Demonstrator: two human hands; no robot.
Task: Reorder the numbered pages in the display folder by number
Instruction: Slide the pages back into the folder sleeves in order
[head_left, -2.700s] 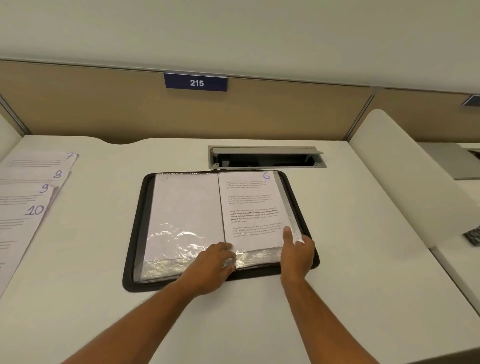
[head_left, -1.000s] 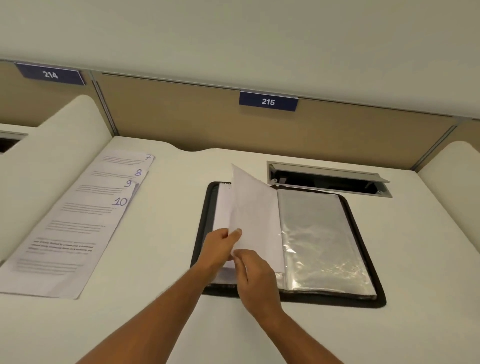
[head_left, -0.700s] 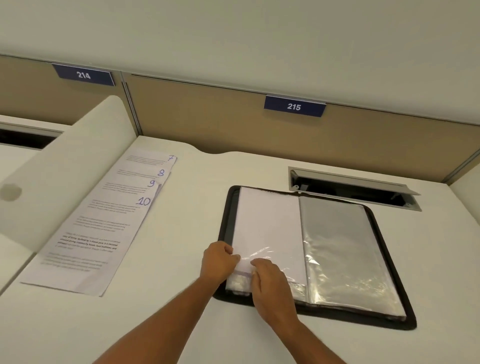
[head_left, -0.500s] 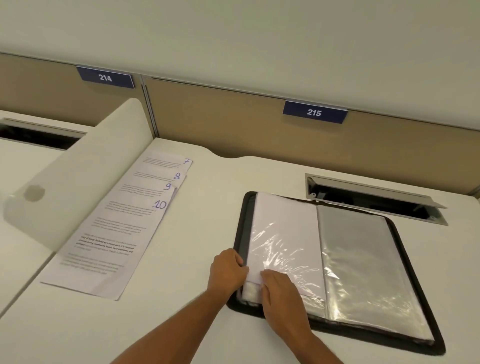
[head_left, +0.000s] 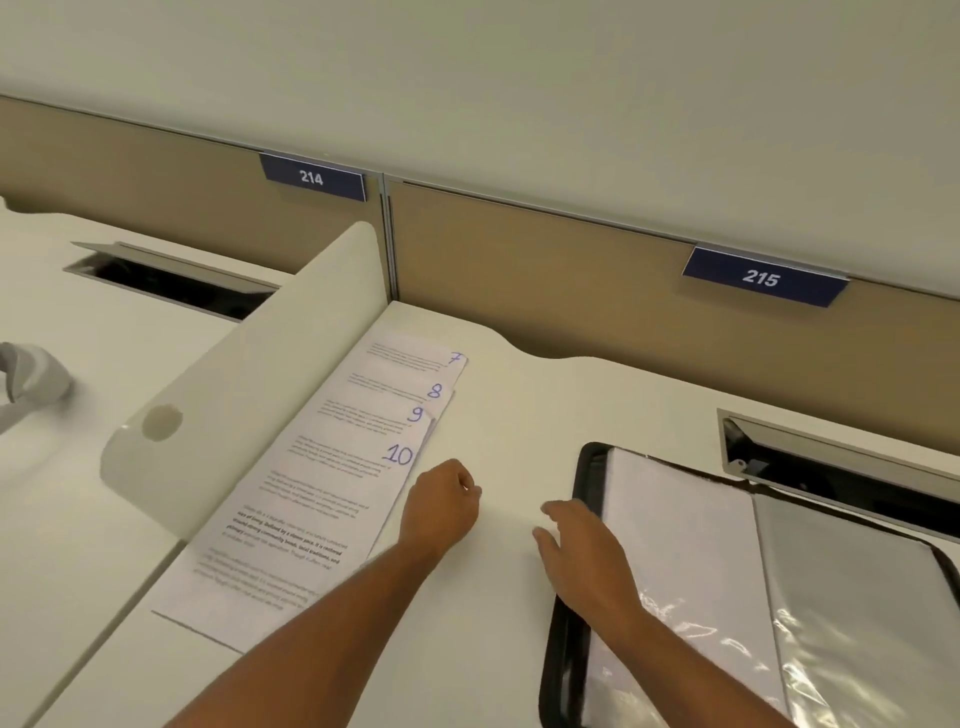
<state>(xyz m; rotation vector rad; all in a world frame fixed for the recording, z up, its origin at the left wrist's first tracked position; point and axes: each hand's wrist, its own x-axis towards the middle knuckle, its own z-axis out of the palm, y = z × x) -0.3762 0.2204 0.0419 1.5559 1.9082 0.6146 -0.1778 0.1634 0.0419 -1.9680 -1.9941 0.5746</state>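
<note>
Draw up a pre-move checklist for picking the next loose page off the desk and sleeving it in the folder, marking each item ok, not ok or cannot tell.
1. Left hand free: ok, fingers curled, holding nothing, beside the page stack.
2. Right hand free: ok, open, over the display folder's left edge.
3. Page numbers readable: ok, 7, 8, 9 and 10 show, fanned, with 10 on top.
4. Page 7 reachable first: not ok, it lies at the bottom under 8, 9 and 10.
5. Empty sleeve exposed: ok, right-hand pocket looks clear.
6. Left pocket holds page 6: cannot tell, no number visible.
</note>
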